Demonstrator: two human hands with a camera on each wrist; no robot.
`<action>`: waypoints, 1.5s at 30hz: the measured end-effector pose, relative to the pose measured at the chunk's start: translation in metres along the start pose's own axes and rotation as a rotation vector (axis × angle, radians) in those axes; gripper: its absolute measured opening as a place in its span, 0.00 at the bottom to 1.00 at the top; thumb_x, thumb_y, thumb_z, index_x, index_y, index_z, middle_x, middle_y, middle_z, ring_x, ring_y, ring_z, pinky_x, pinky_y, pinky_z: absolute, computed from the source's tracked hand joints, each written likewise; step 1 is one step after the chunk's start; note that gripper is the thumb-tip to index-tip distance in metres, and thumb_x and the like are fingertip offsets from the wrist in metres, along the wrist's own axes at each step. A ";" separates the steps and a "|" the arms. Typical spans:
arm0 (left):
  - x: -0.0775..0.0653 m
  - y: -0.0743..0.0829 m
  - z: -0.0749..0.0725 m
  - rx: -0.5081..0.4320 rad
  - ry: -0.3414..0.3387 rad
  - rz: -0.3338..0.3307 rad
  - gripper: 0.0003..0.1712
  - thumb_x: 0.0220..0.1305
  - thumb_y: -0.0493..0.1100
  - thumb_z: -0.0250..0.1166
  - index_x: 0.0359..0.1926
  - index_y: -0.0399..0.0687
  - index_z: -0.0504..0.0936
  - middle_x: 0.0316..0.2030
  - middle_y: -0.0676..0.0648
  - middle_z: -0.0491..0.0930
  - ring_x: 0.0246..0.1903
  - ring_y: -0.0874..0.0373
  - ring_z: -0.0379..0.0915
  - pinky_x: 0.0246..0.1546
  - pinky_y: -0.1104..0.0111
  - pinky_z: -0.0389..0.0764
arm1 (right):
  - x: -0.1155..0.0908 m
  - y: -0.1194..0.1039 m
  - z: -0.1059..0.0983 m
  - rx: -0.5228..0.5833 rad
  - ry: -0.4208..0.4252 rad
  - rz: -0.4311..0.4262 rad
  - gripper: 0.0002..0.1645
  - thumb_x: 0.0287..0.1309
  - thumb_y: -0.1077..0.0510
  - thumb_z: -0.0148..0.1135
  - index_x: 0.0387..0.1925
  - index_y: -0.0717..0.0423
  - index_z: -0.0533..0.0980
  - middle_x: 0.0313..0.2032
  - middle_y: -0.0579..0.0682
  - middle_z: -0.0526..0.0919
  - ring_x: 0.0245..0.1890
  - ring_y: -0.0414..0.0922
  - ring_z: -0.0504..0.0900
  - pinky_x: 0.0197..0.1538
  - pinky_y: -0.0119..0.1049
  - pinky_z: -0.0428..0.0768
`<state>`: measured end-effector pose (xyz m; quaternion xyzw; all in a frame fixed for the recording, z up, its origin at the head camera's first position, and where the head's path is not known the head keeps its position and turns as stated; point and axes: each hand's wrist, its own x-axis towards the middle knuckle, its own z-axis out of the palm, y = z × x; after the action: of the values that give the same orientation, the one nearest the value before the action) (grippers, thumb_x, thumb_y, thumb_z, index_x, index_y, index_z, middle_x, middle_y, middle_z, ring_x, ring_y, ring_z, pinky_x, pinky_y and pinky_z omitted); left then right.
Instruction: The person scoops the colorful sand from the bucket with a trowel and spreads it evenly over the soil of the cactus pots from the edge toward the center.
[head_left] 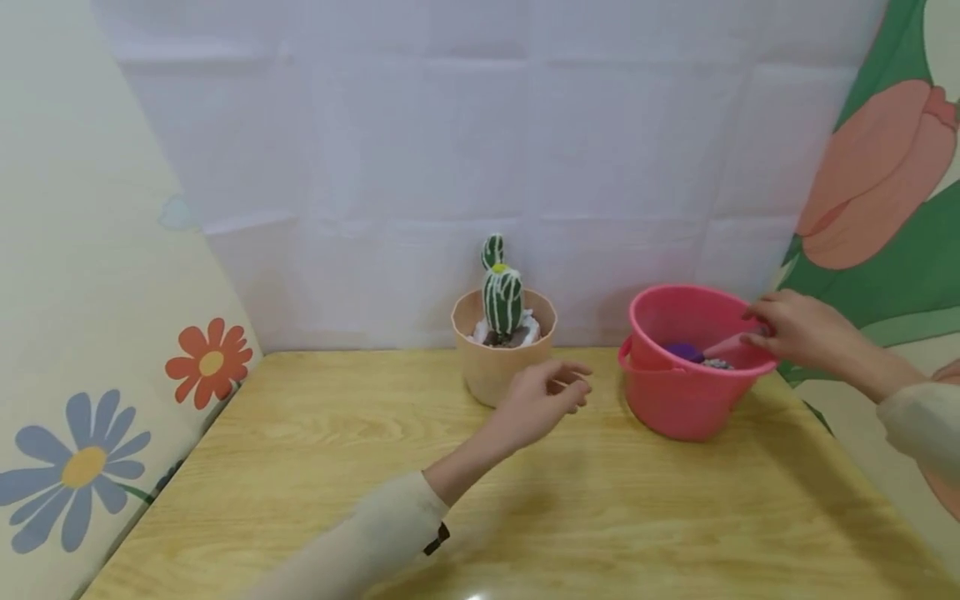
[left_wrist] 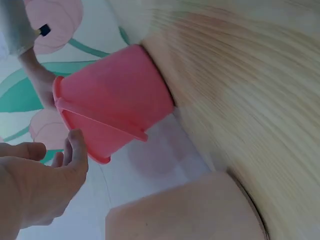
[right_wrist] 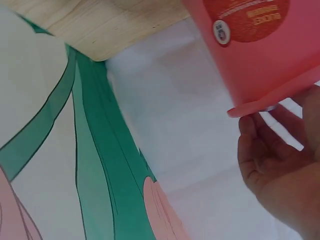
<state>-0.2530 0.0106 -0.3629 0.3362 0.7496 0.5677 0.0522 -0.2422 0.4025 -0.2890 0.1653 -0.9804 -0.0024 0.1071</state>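
A pink bucket (head_left: 678,404) stands on the table, its carrying handle (left_wrist: 100,120) folded down along the side. My right hand (head_left: 798,329) is at the bucket's right rim, where thumb and fingers pinch the pale pink handle of a small shovel (head_left: 731,343). A purple part (head_left: 684,352) shows at the handle's lower end, inside the bucket, beside some greyish loose material (head_left: 717,364). The right wrist view shows the fingers at the rim, the shovel mostly hidden. My left hand (head_left: 536,400) hovers in front of the peach pot (head_left: 483,367), fingers loosely bent and holding nothing.
A knitted green cactus (head_left: 503,300) with white stripes stands in the pot, with white material (head_left: 532,329) around its base. A white cloth (head_left: 420,167) hangs behind the wooden table (head_left: 315,450). Flower-painted walls flank it on both sides.
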 end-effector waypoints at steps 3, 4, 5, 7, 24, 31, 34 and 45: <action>0.018 0.001 0.015 -0.287 0.041 -0.129 0.16 0.72 0.39 0.63 0.56 0.37 0.81 0.40 0.43 0.85 0.39 0.51 0.84 0.42 0.61 0.86 | 0.003 0.002 0.002 -0.005 -0.011 -0.029 0.17 0.58 0.60 0.73 0.44 0.69 0.82 0.35 0.53 0.78 0.35 0.51 0.76 0.35 0.49 0.80; 0.025 0.001 0.021 -0.379 0.060 -0.166 0.16 0.72 0.38 0.63 0.57 0.35 0.80 0.40 0.41 0.85 0.39 0.49 0.84 0.43 0.60 0.86 | 0.004 0.003 0.003 0.000 -0.019 -0.037 0.16 0.58 0.60 0.74 0.44 0.68 0.82 0.35 0.53 0.79 0.35 0.50 0.77 0.36 0.49 0.80; 0.031 0.000 0.027 -0.468 0.077 -0.199 0.17 0.71 0.37 0.63 0.57 0.34 0.80 0.41 0.37 0.84 0.41 0.46 0.84 0.45 0.58 0.86 | 0.005 0.004 0.003 0.006 -0.029 -0.045 0.16 0.58 0.61 0.74 0.43 0.68 0.82 0.35 0.53 0.79 0.34 0.50 0.77 0.35 0.48 0.80; 0.043 -0.001 0.037 -0.601 0.101 -0.262 0.18 0.71 0.36 0.64 0.58 0.33 0.78 0.45 0.32 0.83 0.42 0.44 0.84 0.46 0.58 0.85 | 0.008 0.005 0.005 0.025 -0.047 -0.069 0.13 0.57 0.62 0.74 0.41 0.67 0.83 0.34 0.52 0.80 0.33 0.48 0.78 0.35 0.47 0.81; 0.096 0.006 0.089 -0.808 0.358 -0.431 0.03 0.62 0.32 0.61 0.36 0.42 0.78 0.24 0.49 0.74 0.20 0.63 0.64 0.17 0.78 0.64 | 0.033 0.003 0.005 0.206 -0.239 -0.175 0.04 0.61 0.68 0.68 0.37 0.61 0.85 0.30 0.43 0.84 0.28 0.37 0.79 0.30 0.34 0.82; 0.105 0.009 0.095 -0.874 0.432 -0.482 0.07 0.63 0.38 0.65 0.41 0.41 0.85 0.27 0.48 0.80 0.24 0.61 0.70 0.21 0.77 0.69 | 0.034 0.003 0.005 0.241 -0.289 -0.173 0.04 0.64 0.68 0.66 0.37 0.63 0.85 0.29 0.44 0.84 0.26 0.36 0.80 0.29 0.31 0.82; 0.107 0.008 0.094 -0.885 0.429 -0.493 0.06 0.62 0.39 0.67 0.39 0.43 0.86 0.28 0.49 0.81 0.23 0.61 0.72 0.21 0.77 0.68 | 0.036 0.003 0.005 0.246 -0.321 -0.152 0.05 0.65 0.67 0.65 0.38 0.61 0.86 0.30 0.44 0.85 0.26 0.37 0.80 0.30 0.31 0.82; 0.117 -0.004 0.085 -0.933 0.411 -0.433 0.16 0.65 0.33 0.66 0.53 0.35 0.82 0.33 0.44 0.83 0.27 0.60 0.76 0.29 0.75 0.81 | 0.046 0.002 0.012 0.324 -0.406 -0.104 0.07 0.69 0.61 0.64 0.36 0.59 0.86 0.27 0.46 0.85 0.24 0.42 0.83 0.27 0.32 0.83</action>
<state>-0.3050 0.1453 -0.3606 -0.0022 0.4653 0.8699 0.1636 -0.2876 0.3894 -0.2910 0.2266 -0.9596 0.1159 -0.1197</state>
